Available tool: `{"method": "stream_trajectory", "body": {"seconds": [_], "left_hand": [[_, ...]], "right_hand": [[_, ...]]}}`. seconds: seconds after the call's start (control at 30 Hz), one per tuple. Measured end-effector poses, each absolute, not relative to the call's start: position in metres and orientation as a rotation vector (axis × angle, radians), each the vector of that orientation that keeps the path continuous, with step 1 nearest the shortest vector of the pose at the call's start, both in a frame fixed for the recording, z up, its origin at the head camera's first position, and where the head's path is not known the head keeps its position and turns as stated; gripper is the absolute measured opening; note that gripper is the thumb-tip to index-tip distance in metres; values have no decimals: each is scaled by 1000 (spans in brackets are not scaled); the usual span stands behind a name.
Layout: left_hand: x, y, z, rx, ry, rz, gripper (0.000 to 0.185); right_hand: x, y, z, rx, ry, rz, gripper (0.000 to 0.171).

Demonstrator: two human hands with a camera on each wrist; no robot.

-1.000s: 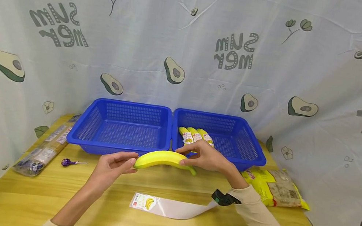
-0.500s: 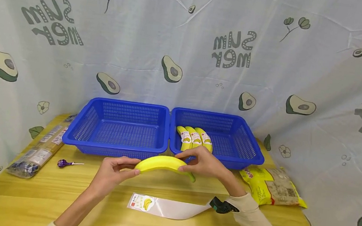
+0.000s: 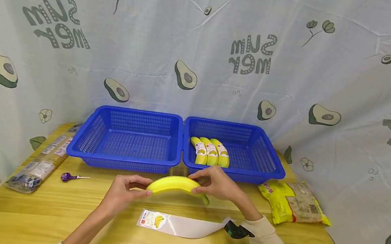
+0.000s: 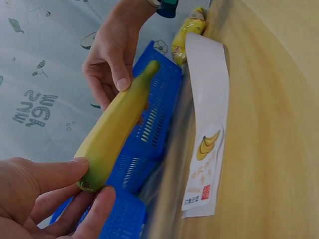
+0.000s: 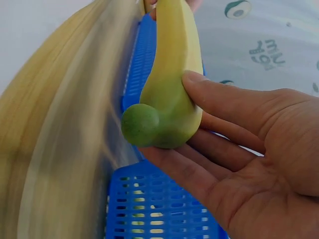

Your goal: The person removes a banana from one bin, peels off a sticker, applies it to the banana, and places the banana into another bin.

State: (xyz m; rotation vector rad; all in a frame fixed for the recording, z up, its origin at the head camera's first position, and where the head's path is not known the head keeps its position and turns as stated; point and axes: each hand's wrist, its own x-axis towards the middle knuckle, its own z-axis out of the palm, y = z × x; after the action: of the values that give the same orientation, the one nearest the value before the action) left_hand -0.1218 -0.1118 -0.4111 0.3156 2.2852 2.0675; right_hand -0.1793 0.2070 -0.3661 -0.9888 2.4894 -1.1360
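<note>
Banana [image 3: 176, 184] up off the table, held level between two hands, just in front of the two blue baskets. Left hand [image 3: 124, 191] pinching the blunt yellow end, thumb on top and fingers curled underneath, plain in the left wrist view [image 4: 45, 191]. Right hand [image 3: 220, 183] gripping the other end near the green stem tip, thumb [image 5: 227, 102] pressed along the side, fingers cupped below. Yellow along the body, greenish at both tips [image 5: 142, 124].

Below it on the wooden table [image 3: 46, 209], a clear plastic sleeve [image 3: 181, 224] lying flat, banana label at its left end. Behind, left basket [image 3: 123, 158] and right basket [image 3: 269, 165] side by side, rims touching or nearly so. Three labelled bananas [image 3: 210, 152] lined up in the right basket, close together.

Off to the left, a long clear packet [image 3: 38, 167] along the table edge, a purple lollipop [image 3: 67, 176] beside it. To the right, a yellow snack bag [image 3: 294, 206] lying flat near the right basket's corner. Avocado-print cloth [image 3: 203, 51] hanging all round.
</note>
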Motion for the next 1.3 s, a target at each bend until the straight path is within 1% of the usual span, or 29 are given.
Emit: {"method": "stream_trajectory", "body": {"seconds": [0.27,0.57,0.93,1.13,1.3], "left_hand": [[-125,-109,-420,328,2415,1941,26],[-125,-103,-429,339,2483,1878,23],[-123,-94,-435,259,2556,1820,23],[-122,-93,-438,240,2574,1810,25],[-122,-94,-443,257,2558,1819,25]], "right_hand": [[-182,206,-372,-969,2474,-1062,32],[-185,205,-380,-1013,2468,-993,32],[-189,203,-382,-1088,2453,-837,38],[-192,204,-382,-1070,2411,-830,44],[-192,205,-383,-1050,2386,-835,46]]}}
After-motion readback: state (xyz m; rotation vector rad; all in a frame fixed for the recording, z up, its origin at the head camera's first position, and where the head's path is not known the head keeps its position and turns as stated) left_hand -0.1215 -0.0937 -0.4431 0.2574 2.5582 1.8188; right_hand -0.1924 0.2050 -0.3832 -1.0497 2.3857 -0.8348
